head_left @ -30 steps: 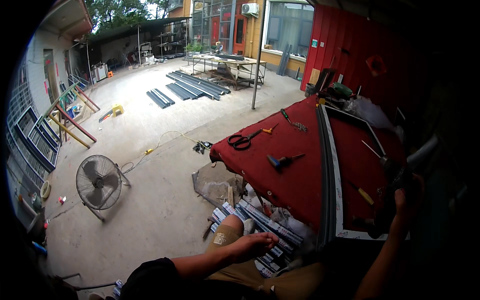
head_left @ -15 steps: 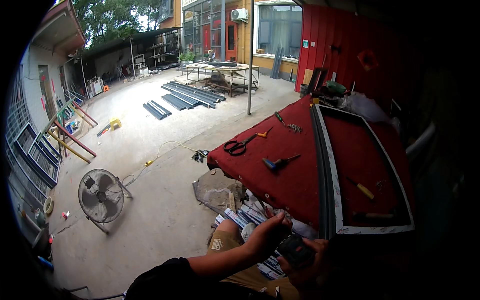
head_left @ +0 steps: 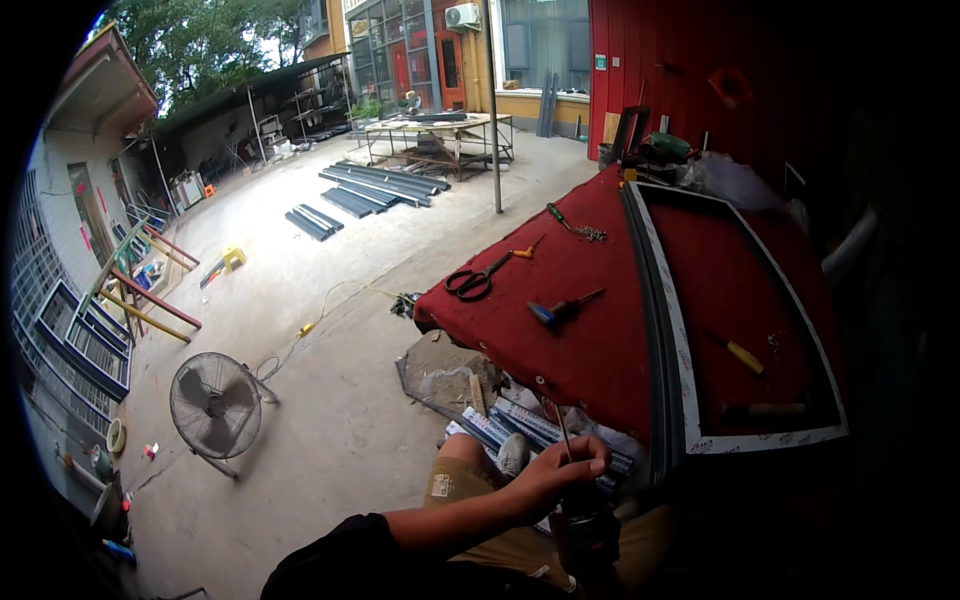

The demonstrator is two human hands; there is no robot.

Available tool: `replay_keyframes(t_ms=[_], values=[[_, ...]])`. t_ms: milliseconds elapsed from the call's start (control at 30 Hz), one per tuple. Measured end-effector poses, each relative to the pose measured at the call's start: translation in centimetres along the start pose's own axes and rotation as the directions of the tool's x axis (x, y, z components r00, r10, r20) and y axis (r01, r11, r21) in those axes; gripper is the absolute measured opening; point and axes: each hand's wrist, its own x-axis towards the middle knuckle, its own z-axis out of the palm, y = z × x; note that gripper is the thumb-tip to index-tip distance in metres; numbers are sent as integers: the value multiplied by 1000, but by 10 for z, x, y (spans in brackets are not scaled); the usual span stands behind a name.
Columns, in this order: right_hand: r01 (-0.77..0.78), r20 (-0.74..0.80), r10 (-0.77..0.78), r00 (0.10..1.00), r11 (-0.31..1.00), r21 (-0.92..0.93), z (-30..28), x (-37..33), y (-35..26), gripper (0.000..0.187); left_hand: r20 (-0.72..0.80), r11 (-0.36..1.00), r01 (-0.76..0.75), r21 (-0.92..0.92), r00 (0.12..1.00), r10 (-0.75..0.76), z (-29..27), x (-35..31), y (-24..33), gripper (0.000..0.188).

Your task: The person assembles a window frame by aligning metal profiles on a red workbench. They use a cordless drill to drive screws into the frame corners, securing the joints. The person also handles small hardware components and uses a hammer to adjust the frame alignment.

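Near the red-covered table's front edge, my left hand (head_left: 562,472) is closed in a pinch around a thin metal rod, apparently a long drill bit (head_left: 565,435), which points upward. Directly below it is a dark cordless drill (head_left: 583,522), held above my lap. My right hand (head_left: 598,562) is around the drill's lower part, deep in shadow, so its fingers barely show. On the table's red cloth (head_left: 590,370) lie black-handled scissors (head_left: 470,285), a blue-handled screwdriver (head_left: 545,314), an orange-handled tool (head_left: 522,253) and a green-handled screwdriver (head_left: 556,213).
A white-edged frame (head_left: 680,370) lies along the table's right side, with a yellow-handled screwdriver (head_left: 744,358) inside it. Wrapped profiles (head_left: 485,428) lie beside my leg. A floor fan (head_left: 215,405) stands left, its yellow cable connector (head_left: 306,329) on the ground. Dark profiles (head_left: 375,190) lie farther off.
The drill has turned from showing its battery end to standing upright. My left hand has moved slightly down over it and now pinches the rod. The view has shifted a little.
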Motion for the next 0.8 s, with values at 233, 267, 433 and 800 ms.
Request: replay_keyframes(t_ms=[233, 267, 433, 800], values=[[-18, -437, -74, 896, 979, -202, -29, -15, -4, 35, -106, 857, 36, 515, 994, 22, -32, 93, 40, 55], [-47, -505, 41, 862, 999, 2, -27, -13, -21, 33, -189, 783, 49, 620, 978, 88, -42, 122, 40, 43], [264, 33, -396, 918, 547, -794, -53, -36, -1, 16, 31, 114, -96, 989, 881, 473, -80, 213, 37, 39], [-275, -412, 64, 909, 835, -476, -39, -60, -12, 28, 200, -285, -107, 952, 926, 321, -133, 256, -5, 41]])
